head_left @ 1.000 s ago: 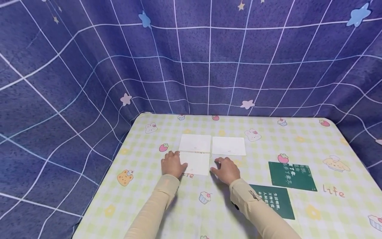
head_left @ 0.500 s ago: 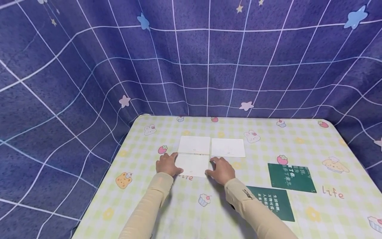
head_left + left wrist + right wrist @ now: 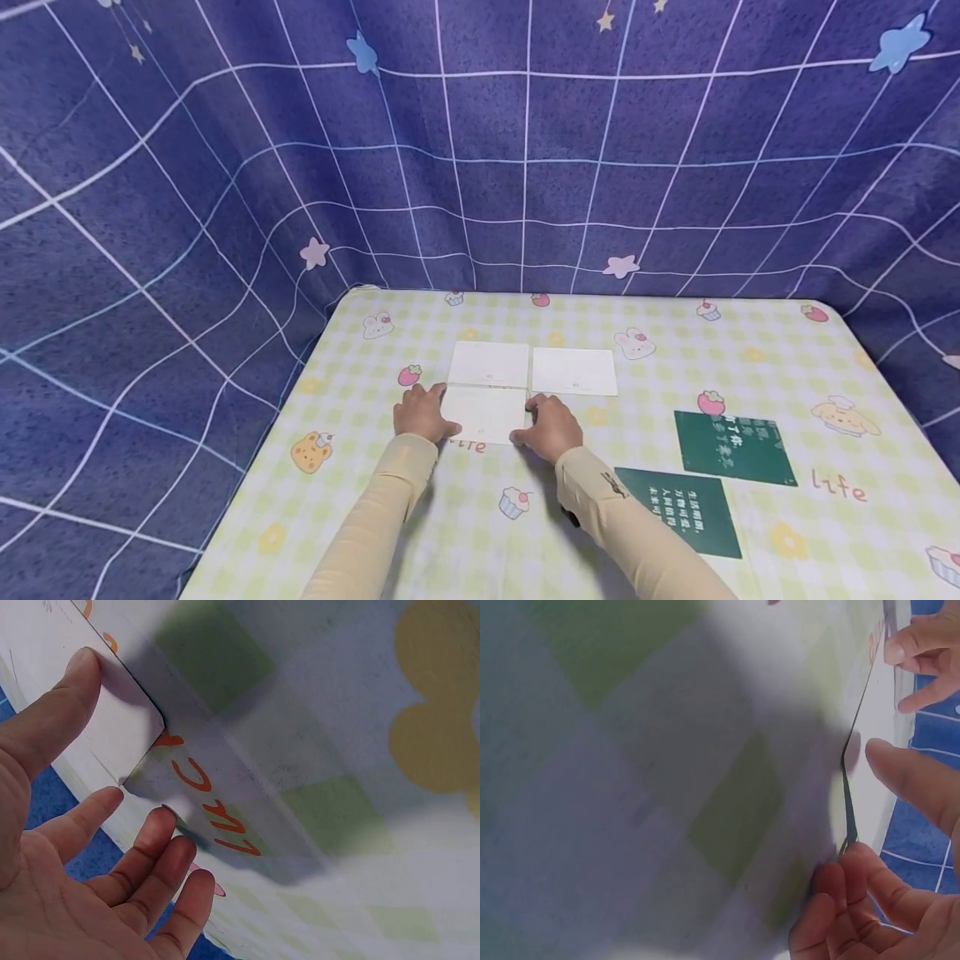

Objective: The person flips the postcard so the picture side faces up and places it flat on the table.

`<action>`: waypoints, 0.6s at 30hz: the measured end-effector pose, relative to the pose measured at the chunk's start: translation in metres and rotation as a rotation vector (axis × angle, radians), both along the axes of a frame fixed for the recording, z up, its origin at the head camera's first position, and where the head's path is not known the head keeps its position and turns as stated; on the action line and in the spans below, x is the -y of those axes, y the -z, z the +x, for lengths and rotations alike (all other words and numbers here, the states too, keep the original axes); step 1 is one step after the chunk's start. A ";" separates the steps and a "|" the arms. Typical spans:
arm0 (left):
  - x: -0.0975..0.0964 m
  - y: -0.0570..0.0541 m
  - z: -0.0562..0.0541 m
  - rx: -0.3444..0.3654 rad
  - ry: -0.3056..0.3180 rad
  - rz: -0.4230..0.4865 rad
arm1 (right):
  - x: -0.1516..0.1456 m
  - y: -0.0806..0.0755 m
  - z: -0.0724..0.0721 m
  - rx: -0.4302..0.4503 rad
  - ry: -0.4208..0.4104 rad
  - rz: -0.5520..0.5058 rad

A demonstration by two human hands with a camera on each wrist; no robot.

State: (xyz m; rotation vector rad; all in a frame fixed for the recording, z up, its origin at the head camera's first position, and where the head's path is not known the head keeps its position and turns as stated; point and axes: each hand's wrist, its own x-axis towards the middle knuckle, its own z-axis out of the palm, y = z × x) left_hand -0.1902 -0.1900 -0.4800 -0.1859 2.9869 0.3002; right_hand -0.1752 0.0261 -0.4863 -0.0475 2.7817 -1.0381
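Observation:
A white card [image 3: 486,414] lies on the tablecloth between my two hands, a small faint mark near its front edge. My left hand [image 3: 420,414] holds its left end: in the left wrist view the thumb [image 3: 84,671] lies on the card and the index fingertip is at its corner. My right hand [image 3: 553,427] holds the right end, the index fingertip at a corner and the thumb [image 3: 900,769] over the face. Just behind lies a second white card [image 3: 489,364], with a narrow gap between. A third white card [image 3: 574,371] lies to its right.
Two dark green cards with white writing lie at the right: one green card [image 3: 735,447] farther back, another green card [image 3: 701,517] partly behind my right sleeve. A checked tablecloth [image 3: 360,517] covers the table. A blue grid-patterned curtain [image 3: 487,192] hangs behind and at the left.
My right hand has moved left onto the front card's right end. My left hand has shifted slightly left, uncovering more of that card. The other cards lie where they were.

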 end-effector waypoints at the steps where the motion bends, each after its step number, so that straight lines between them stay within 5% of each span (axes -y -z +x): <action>1: 0.000 0.000 0.000 0.001 0.003 0.000 | 0.000 0.000 0.000 0.010 0.005 -0.006; 18: -0.003 -0.002 0.001 -0.009 -0.004 0.026 | 0.005 -0.001 -0.003 0.075 0.091 -0.118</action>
